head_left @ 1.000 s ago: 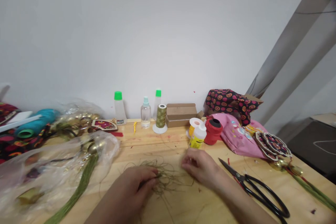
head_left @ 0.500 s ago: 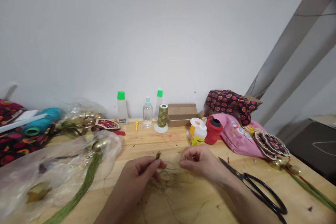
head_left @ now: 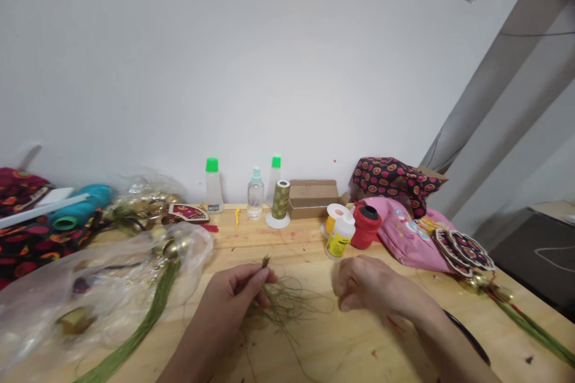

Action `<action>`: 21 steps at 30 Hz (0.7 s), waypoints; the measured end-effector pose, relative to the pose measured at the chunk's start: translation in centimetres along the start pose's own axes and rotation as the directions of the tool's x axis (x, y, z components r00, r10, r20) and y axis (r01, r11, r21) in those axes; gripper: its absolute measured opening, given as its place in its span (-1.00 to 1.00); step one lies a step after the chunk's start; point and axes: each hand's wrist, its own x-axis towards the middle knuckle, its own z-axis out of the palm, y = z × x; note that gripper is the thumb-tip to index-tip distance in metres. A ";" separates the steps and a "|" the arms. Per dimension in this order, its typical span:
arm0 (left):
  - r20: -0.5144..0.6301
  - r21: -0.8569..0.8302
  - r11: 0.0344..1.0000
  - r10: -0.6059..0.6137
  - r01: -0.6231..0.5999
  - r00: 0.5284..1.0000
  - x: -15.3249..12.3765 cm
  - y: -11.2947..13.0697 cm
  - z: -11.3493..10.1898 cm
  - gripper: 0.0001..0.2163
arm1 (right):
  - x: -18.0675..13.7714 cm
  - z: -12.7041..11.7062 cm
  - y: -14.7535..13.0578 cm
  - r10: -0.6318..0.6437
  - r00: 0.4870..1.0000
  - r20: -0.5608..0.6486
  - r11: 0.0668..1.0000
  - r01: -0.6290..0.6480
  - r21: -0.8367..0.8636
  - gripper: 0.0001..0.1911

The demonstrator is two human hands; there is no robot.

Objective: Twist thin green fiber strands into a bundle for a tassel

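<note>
My left hand [head_left: 238, 293] pinches a small bundle of olive-green thread [head_left: 266, 261] between thumb and fingertips, its cut ends standing up above the fingers. Below it a loose tangle of the same thread [head_left: 291, 305] spreads over the wooden table. My right hand [head_left: 366, 284] is a little to the right, fingers curled closed and slightly blurred. A thin thread loop reaches close to it, but what its fingertips hold is hidden. Black scissors [head_left: 469, 336] lie under my right forearm, with only part of a handle showing.
A spool of olive thread [head_left: 281, 200] stands by a cardboard box [head_left: 312, 209]. Nearby are a yellow-labelled white bottle [head_left: 340, 239], a red thread cone [head_left: 366, 230] and a pink bag [head_left: 408, 233]. Plastic bags [head_left: 117, 287] and a long green tassel [head_left: 148, 326] lie left.
My right hand has moved to the right and slightly down, away from my left hand, now covering most of the scissors. My left hand keeps its pinch on the thread bundle.
</note>
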 end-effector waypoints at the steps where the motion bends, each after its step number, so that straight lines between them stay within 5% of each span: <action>1: 0.004 -0.004 1.000 0.001 -0.001 1.000 0.0 -0.1 0.0 -0.77 | 0.2 0.4 -0.1 0.009 1.000 -0.002 0.999 -0.009 -0.043 -0.94; 6: -0.003 0.050 0.999 -0.003 0.003 1.000 -0.1 -0.5 0.2 -0.75 | 0.9 1.9 -1.3 -0.200 0.974 -0.102 0.979 0.195 -0.057 -0.89; 11: -0.018 0.090 0.995 0.042 -0.040 0.999 0.2 -0.9 0.0 -0.75 | 1.9 2.7 -2.9 -0.198 0.943 -0.268 0.971 0.226 0.074 -0.97; 14: -0.046 0.043 0.998 0.039 -0.037 0.998 0.4 -1.2 -0.2 -0.78 | 1.3 2.5 -3.3 -0.314 0.946 -0.077 0.939 0.322 0.123 -0.90; 17: -0.076 0.005 1.000 0.011 -0.011 0.997 0.6 -1.5 -0.4 -0.77 | 0.0 2.0 -3.1 -0.480 0.864 0.149 0.871 0.451 0.194 -0.85; 21: -0.096 -0.012 1.000 -0.012 0.010 0.995 0.7 -1.9 -0.7 -0.75 | -1.2 2.1 -2.9 -0.527 0.827 0.194 0.850 0.511 0.128 -0.84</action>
